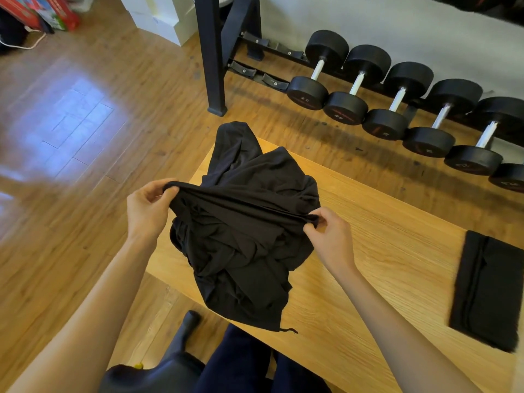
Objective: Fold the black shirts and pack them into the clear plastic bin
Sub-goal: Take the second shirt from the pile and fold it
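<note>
Mid-step: opening out a crumpled black shirt [243, 236] above the near left end of the wooden counter [382, 251], ahead of folding. Left hand [147, 208] pinching one end of a stretched hem or edge, thumb and fingers [167, 191] closed tight on the cloth; right hand [329, 236] pinching the other end the same way, fingers narrowed on a small bunch of fabric. Between the two grips a taut band of cloth; below it the rest of the garment sagging in loose folds onto the counter, one part trailing off the far left corner, another hanging over the near edge with a loose thread showing. Worth doing next, by judgement: lift higher and shake once to let the tangle drop out, find shoulders or hem corners rather than a random edge, then lay flat with the front down, well onto the counter so nothing drags over the edge. Smooth before folding; thin slack jersey like this likely to slip and bunch. Already done, it seems: one folded black shirt [487, 290] lying flat at the right end, well apart from the hands. Clear plastic bin not in view. Writing: faint markings on the ends of the dumbbells [397, 109] racked at the far side, too small to read; coloured boxes [42, 12] far left, print illegible. No brand visible on either shirt.
</note>
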Action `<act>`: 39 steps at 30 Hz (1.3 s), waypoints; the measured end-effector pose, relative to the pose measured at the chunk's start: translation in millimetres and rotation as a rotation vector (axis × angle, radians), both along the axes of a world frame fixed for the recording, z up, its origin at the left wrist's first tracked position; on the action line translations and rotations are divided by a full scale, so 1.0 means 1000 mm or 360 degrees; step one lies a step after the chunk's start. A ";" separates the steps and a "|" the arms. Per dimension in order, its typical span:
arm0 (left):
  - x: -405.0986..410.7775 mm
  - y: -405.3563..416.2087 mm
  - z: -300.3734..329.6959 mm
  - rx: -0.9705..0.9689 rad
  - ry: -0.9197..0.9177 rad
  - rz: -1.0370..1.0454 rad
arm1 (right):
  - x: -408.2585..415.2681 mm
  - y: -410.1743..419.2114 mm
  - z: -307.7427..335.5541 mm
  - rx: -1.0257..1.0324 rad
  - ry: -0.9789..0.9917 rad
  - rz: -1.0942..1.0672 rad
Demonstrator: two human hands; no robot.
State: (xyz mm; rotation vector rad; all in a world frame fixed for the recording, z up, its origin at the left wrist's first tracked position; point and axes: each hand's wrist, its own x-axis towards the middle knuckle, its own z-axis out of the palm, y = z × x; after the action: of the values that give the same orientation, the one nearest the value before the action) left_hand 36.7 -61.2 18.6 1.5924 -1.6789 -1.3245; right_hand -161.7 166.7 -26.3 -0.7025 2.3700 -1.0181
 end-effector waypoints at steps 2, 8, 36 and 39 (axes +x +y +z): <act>0.001 0.000 -0.003 0.0037 -0.0040 -0.0052 | -0.003 -0.005 0.000 -0.0028 -0.0106 -0.0084; 0.004 -0.006 -0.010 0.0169 -0.0131 -0.0123 | -0.017 -0.008 0.001 -0.0203 -0.0560 -0.0306; -0.001 -0.020 0.018 0.0178 -0.0551 -0.0762 | -0.039 -0.003 0.026 -0.0367 -0.0582 -0.0426; -0.005 -0.026 0.027 0.0094 -0.0794 -0.0864 | -0.050 0.008 0.030 -0.0373 -0.0509 -0.0558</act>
State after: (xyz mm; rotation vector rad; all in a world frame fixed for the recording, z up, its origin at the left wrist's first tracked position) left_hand 31.9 -86.9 45.5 1.6608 -2.5344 -1.2828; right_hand -211.9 174.3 3.5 -0.1775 2.1518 -1.4528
